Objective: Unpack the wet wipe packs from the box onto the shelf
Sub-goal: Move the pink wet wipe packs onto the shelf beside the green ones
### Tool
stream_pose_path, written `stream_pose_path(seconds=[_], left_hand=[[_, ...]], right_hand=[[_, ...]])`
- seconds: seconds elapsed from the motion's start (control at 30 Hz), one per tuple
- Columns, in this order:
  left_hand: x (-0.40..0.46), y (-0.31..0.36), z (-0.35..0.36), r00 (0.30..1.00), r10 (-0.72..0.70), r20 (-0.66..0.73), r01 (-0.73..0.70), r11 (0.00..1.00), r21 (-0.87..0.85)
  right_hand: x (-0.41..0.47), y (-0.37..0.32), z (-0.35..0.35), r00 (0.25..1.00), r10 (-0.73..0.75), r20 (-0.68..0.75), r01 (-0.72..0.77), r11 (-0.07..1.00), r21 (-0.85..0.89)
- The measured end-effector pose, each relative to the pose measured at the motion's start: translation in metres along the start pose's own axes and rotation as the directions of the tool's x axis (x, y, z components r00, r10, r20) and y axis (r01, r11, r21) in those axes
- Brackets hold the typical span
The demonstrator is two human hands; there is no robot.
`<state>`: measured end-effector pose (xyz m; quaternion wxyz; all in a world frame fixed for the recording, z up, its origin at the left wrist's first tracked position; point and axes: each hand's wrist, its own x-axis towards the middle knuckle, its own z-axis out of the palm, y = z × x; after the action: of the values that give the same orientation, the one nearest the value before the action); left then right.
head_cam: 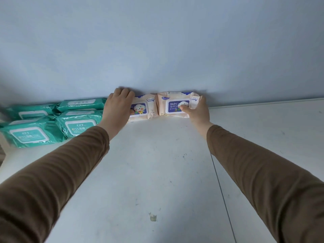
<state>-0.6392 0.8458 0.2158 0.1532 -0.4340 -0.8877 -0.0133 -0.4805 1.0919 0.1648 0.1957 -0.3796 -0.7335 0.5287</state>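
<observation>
At the back edge of the white shelf (157,172), against the blue wall (157,41), two peach baby wipes packs lie side by side, touching; the left hand (118,106), arm outstretched, grips the left pack (142,109) by its left end; the right hand (198,111) grips the right pack (175,104), thumb on its lid; teal packs (52,121) are stacked toward the back left corner.

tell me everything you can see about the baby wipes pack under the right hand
The right baby wipes pack is a soft, peach-coloured plastic pouch with crinkled ends. Its white flip lid carries a purple label reading BABY WIPES. It lies against the blue wall at the back of the white shelf, face tilted toward the camera, touching a matching pack on its left. The right hand grips its right end, thumb on the lid.
</observation>
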Motion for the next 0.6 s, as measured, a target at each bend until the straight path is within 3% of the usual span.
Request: stream_pose_path(seconds=[0.3, 0.6], left_hand=[[-0.013, 0.031, -0.016, 0.999, -0.034, -0.002, 0.034, 0.998, -0.062], [-0.037, 0.195, -0.041, 0.979, 0.171, 0.111, -0.120, 0.925, -0.361]], right_hand=[[-0.021, -0.002, -0.037, 0.998, 0.023, -0.063, -0.036, 0.976, -0.214], [-0.142, 0.038, -0.185, 0.994, -0.111, 0.006, 0.101, 0.876, -0.472]])
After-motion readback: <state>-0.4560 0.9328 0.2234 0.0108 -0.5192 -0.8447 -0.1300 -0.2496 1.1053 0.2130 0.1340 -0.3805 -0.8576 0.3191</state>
